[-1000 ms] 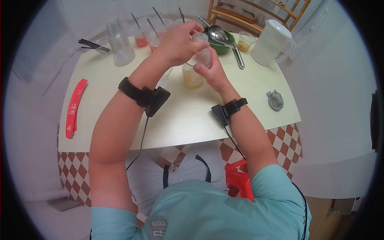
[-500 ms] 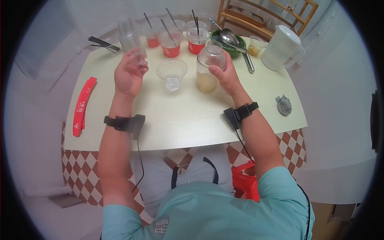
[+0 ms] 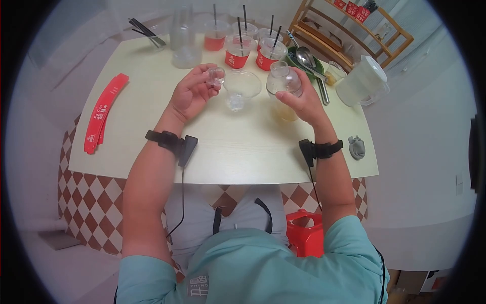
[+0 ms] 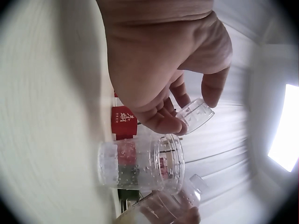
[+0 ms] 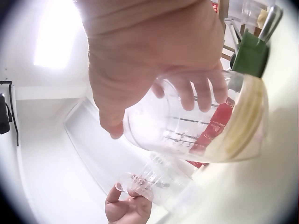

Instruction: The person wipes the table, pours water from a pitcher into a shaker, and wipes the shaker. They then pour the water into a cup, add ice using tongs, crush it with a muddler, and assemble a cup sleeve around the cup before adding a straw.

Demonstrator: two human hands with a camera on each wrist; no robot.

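Note:
My left hand pinches a small clear cap between thumb and fingers, seen also as a clear ring-like piece in the left wrist view. Just right of it stands a clear plastic cup with a wide rim. My right hand grips a clear shaker round its upper part; pale yellow liquid lies at its bottom. Printed marks run along the shaker's wall in the right wrist view. The shaker's narrow top points upward.
Behind are red-banded cups with black straws, stacked clear cups, and a green bowl with metal scoops. A lidded pitcher and grey cloth are at the right, red strips at the left.
The hands have parted from the shaker's top; my left hand moved left, then back toward the clear cup with the small cap. My right hand keeps its hold on the shaker. The head view has shifted.

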